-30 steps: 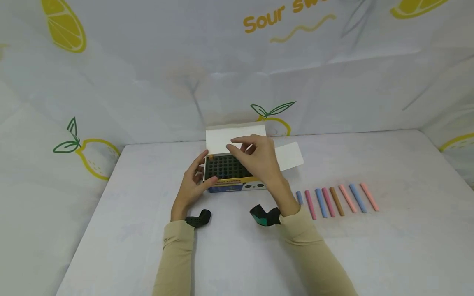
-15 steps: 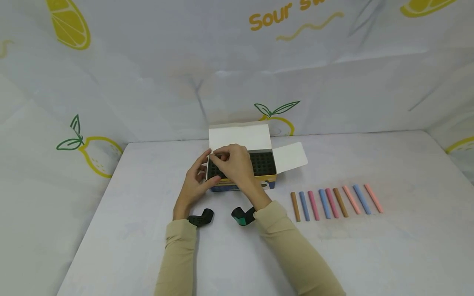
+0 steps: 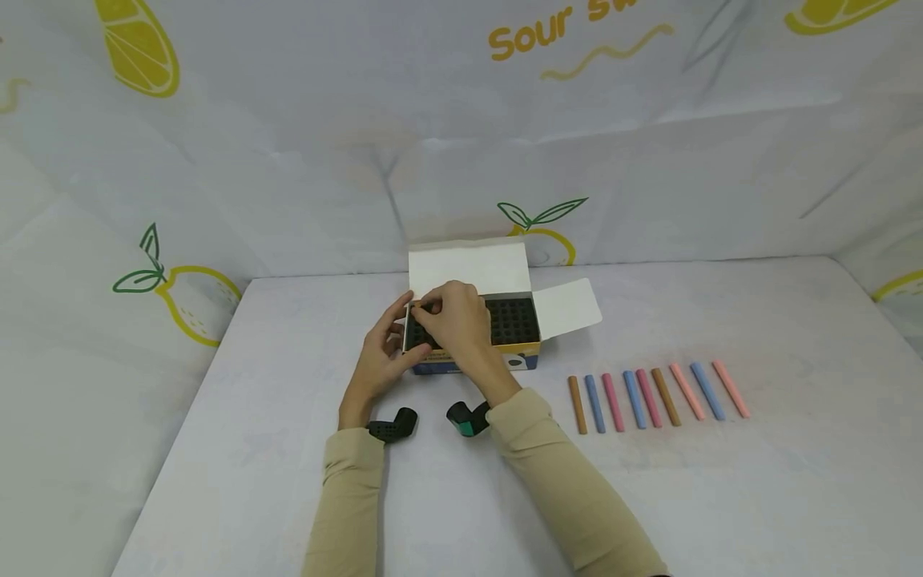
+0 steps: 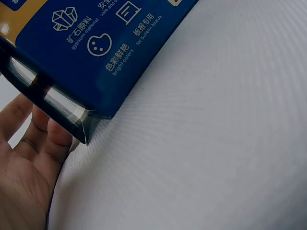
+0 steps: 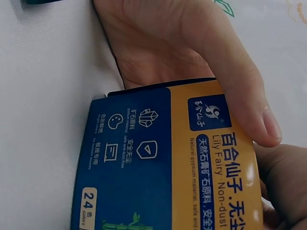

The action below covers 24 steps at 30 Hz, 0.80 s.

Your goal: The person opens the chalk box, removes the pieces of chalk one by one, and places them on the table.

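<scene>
In the head view an open chalk box (image 3: pixel 521 349) stands on the table, its dark insert full of small round holes. My left hand (image 3: pixel 376 361) holds the box's left end, thumb over the front edge and the other fingers around the side. The left wrist view shows those curled fingers (image 4: pixel 41 127) against the box's end. My right hand (image 3: pixel 461 320) reaches over the insert and pinches the top of an orange-brown chalk stick at the back left corner, mostly hidden by the fingers. The right wrist view shows the box's printed blue and yellow front (image 5: pixel 129 143).
Right of the box, several chalk sticks (image 3: pixel 632 399) in brown, blue and pink lie in a row on the white table (image 3: pixel 447 513). The raised white lid (image 3: pixel 472 267) leans back, and a side flap (image 3: pixel 568 308) sticks out right. A lemon-printed cloth (image 3: pixel 303 160) hangs behind.
My right hand has moved left and down over the box, its thumb and finger closing at the back left corner where the orange-brown chalk end showed. The left hand stays on the box.
</scene>
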Each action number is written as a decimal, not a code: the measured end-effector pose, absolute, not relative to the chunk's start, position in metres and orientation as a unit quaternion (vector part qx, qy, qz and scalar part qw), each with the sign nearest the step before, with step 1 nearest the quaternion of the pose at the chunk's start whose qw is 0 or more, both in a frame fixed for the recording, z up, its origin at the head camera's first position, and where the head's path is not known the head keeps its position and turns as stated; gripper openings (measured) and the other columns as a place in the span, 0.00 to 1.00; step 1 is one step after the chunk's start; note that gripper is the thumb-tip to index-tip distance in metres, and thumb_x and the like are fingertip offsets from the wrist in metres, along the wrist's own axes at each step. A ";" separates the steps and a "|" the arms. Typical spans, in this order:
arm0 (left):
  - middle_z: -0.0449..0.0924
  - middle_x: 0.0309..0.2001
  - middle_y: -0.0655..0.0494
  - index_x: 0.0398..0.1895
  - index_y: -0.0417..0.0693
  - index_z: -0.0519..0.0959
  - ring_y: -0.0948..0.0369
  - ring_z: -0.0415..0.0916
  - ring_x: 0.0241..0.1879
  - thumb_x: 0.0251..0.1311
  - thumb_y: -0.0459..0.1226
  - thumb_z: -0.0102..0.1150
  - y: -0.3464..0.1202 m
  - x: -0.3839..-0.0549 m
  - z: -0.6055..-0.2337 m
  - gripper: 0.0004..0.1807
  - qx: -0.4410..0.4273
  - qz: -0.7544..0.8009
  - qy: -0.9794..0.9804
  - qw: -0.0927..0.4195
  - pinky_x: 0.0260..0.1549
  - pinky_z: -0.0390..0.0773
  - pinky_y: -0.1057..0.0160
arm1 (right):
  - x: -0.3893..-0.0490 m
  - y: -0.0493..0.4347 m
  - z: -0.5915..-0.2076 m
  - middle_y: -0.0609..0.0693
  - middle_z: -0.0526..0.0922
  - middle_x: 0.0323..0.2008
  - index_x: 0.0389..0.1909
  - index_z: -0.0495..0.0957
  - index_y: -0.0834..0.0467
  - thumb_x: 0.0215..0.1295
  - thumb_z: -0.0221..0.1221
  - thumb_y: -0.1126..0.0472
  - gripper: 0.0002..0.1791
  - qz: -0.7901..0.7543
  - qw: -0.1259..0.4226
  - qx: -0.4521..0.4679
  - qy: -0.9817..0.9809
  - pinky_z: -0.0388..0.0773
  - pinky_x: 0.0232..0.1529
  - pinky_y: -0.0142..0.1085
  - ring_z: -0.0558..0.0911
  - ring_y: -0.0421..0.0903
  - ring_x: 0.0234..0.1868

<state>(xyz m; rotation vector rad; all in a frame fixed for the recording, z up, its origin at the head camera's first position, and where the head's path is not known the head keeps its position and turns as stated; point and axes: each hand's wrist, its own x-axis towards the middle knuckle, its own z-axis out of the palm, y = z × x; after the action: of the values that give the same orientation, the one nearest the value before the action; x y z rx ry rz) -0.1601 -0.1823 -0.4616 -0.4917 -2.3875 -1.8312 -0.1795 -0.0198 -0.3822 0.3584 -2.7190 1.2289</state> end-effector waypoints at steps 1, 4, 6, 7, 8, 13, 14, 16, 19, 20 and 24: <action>0.72 0.64 0.40 0.80 0.59 0.61 0.59 0.70 0.43 0.60 0.48 0.72 -0.182 -0.160 -0.462 0.45 -0.161 -0.601 -0.782 0.046 0.37 0.74 0.70 | -0.179 -0.020 -0.382 0.51 0.88 0.30 0.38 0.92 0.56 0.66 0.69 0.57 0.07 0.405 0.070 0.118 -0.904 0.69 0.20 0.29 0.80 0.42 0.23; 0.72 0.63 0.40 0.79 0.58 0.62 0.58 0.70 0.44 0.60 0.49 0.72 -0.182 -0.160 -0.462 0.46 -0.160 -0.602 -0.781 0.044 0.37 0.74 0.70 | -0.179 -0.020 -0.383 0.51 0.87 0.31 0.37 0.92 0.55 0.66 0.67 0.58 0.07 0.399 0.081 0.119 -0.905 0.71 0.21 0.30 0.81 0.43 0.24; 0.72 0.63 0.39 0.79 0.57 0.62 0.58 0.71 0.43 0.60 0.50 0.72 -0.182 -0.160 -0.462 0.46 -0.160 -0.602 -0.781 0.043 0.37 0.74 0.70 | -0.179 -0.020 -0.383 0.51 0.86 0.30 0.36 0.92 0.54 0.67 0.67 0.58 0.07 0.402 0.090 0.122 -0.903 0.70 0.21 0.29 0.80 0.42 0.24; 0.73 0.62 0.40 0.79 0.58 0.62 0.58 0.70 0.43 0.60 0.50 0.72 -0.182 -0.160 -0.461 0.46 -0.160 -0.601 -0.782 0.044 0.37 0.74 0.70 | -0.179 -0.020 -0.384 0.51 0.86 0.30 0.36 0.92 0.55 0.67 0.66 0.58 0.07 0.407 0.095 0.124 -0.900 0.69 0.21 0.29 0.79 0.42 0.24; 0.73 0.62 0.40 0.79 0.58 0.62 0.58 0.70 0.43 0.59 0.50 0.72 -0.182 -0.160 -0.461 0.46 -0.158 -0.600 -0.783 0.044 0.37 0.74 0.70 | -0.180 -0.020 -0.384 0.51 0.85 0.29 0.36 0.92 0.55 0.67 0.66 0.58 0.07 0.414 0.101 0.128 -0.896 0.68 0.20 0.29 0.78 0.42 0.23; 0.70 0.68 0.44 0.79 0.59 0.62 0.56 0.69 0.45 0.59 0.48 0.71 -0.181 -0.159 -0.459 0.45 -0.151 -0.594 -0.789 0.044 0.38 0.73 0.69 | -0.183 -0.019 -0.384 0.53 0.82 0.26 0.38 0.91 0.59 0.66 0.67 0.59 0.08 0.465 0.132 0.149 -0.862 0.62 0.19 0.27 0.71 0.41 0.19; 0.70 0.69 0.45 0.79 0.59 0.62 0.56 0.69 0.46 0.59 0.48 0.71 -0.181 -0.159 -0.459 0.45 -0.150 -0.594 -0.789 0.043 0.38 0.72 0.69 | -0.184 -0.019 -0.384 0.54 0.81 0.25 0.39 0.91 0.59 0.66 0.67 0.59 0.08 0.476 0.138 0.153 -0.855 0.62 0.19 0.27 0.71 0.41 0.19; 0.68 0.71 0.45 0.79 0.59 0.62 0.55 0.68 0.47 0.59 0.48 0.71 -0.181 -0.159 -0.459 0.45 -0.149 -0.595 -0.789 0.042 0.38 0.72 0.68 | -0.186 -0.019 -0.384 0.54 0.80 0.25 0.39 0.91 0.59 0.65 0.67 0.60 0.08 0.491 0.148 0.156 -0.844 0.63 0.20 0.27 0.71 0.42 0.19; 0.66 0.72 0.45 0.80 0.58 0.61 0.55 0.69 0.47 0.59 0.48 0.72 -0.181 -0.159 -0.459 0.46 -0.150 -0.599 -0.785 0.041 0.38 0.72 0.69 | -0.189 -0.018 -0.384 0.56 0.81 0.26 0.41 0.91 0.59 0.65 0.68 0.59 0.09 0.502 0.150 0.159 -0.837 0.66 0.23 0.28 0.74 0.44 0.21; 0.66 0.73 0.45 0.80 0.58 0.61 0.55 0.69 0.47 0.59 0.47 0.72 -0.181 -0.159 -0.460 0.46 -0.151 -0.600 -0.785 0.042 0.38 0.73 0.69 | -0.190 -0.017 -0.383 0.56 0.82 0.26 0.42 0.91 0.59 0.65 0.68 0.59 0.10 0.502 0.145 0.159 -0.837 0.67 0.24 0.29 0.76 0.45 0.22; 0.65 0.75 0.47 0.80 0.57 0.61 0.56 0.69 0.47 0.59 0.47 0.72 -0.181 -0.160 -0.460 0.46 -0.153 -0.601 -0.784 0.043 0.38 0.73 0.69 | -0.192 -0.014 -0.382 0.56 0.83 0.31 0.47 0.90 0.58 0.65 0.68 0.56 0.13 0.495 0.110 0.159 -0.847 0.73 0.27 0.30 0.82 0.49 0.29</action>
<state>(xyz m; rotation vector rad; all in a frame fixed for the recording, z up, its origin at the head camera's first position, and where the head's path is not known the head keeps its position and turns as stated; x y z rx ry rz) -0.1600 -0.1812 -0.4599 -0.4677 -2.3965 -1.8373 -0.1924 -0.0141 -0.3824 0.4667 -2.4903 1.4548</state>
